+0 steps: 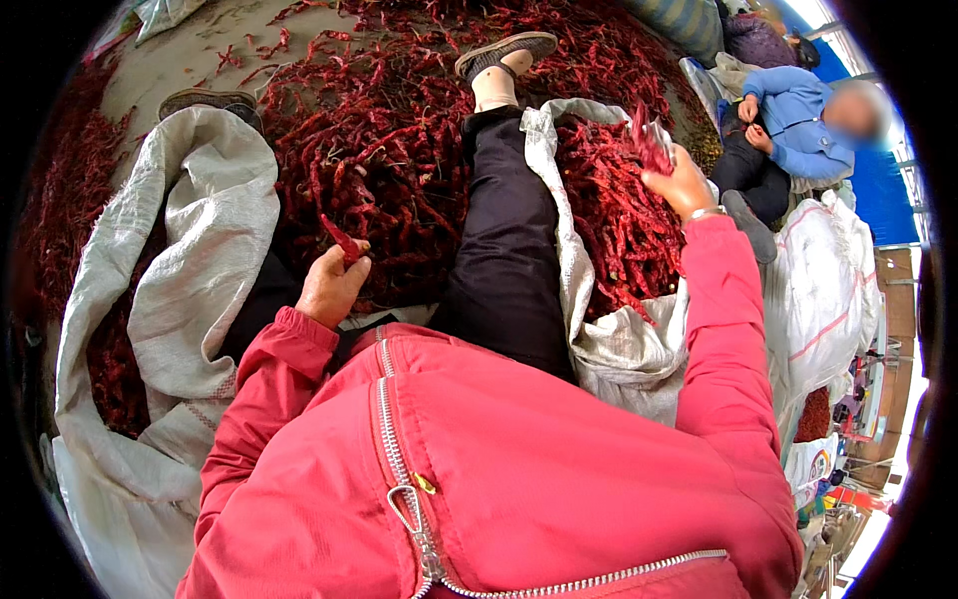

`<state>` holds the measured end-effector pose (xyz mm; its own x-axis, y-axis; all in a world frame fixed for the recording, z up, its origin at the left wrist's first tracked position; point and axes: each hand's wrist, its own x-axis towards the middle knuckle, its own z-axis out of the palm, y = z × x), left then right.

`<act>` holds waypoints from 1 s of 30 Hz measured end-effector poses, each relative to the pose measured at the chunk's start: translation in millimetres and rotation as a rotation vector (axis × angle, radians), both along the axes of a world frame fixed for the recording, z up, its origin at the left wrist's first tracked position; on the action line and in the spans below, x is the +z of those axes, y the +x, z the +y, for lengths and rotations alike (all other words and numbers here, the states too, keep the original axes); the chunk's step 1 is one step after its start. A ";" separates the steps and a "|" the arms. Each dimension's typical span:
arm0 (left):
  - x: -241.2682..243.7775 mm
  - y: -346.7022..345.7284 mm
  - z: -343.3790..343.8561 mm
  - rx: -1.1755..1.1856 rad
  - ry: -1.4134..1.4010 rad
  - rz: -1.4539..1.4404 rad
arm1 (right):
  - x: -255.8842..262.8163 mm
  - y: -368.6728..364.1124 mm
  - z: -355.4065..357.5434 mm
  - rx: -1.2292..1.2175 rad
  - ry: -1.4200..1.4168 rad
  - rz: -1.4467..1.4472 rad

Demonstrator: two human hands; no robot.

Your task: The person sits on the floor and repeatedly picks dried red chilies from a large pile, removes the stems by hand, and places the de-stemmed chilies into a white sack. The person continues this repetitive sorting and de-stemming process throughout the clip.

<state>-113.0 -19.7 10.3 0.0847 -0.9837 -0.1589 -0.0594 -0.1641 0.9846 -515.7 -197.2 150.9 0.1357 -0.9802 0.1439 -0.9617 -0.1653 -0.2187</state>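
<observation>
My left hand [334,284] pinches a dried red chili pepper [340,239] between thumb and fingers, just above a loose heap of dried chilies [389,187] between my legs. In my right hand [682,182] is a small bunch of dried chilies [648,142], gripped over the mouth of a white woven sack [560,191] beside my leg. The sack's rim is rolled back, and red chilies [610,202] fill its opening. On my left stands another white woven sack [202,224] with a folded-down rim and darker chilies [116,367] inside.
More chilies lie across the concrete floor [191,49]. A person in a blue jacket [797,112] sits at the upper right, near a striped full sack [681,26]. Behind my right arm stand bulging white sacks [823,277]. My outstretched leg [501,262] lies between heap and sack.
</observation>
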 end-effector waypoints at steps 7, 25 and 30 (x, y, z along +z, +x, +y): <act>-0.6 13.2 -0.1 -0.130 -0.079 -0.209 | -1.3 94.9 55.6 0.340 -0.065 -0.500; 45.9 0.8 5.0 -0.278 0.216 0.156 | -87.2 258.9 115.3 0.642 0.422 -1.023; 58.4 -4.2 12.9 -0.266 0.193 0.197 | -80.5 257.6 126.4 0.757 0.432 -0.938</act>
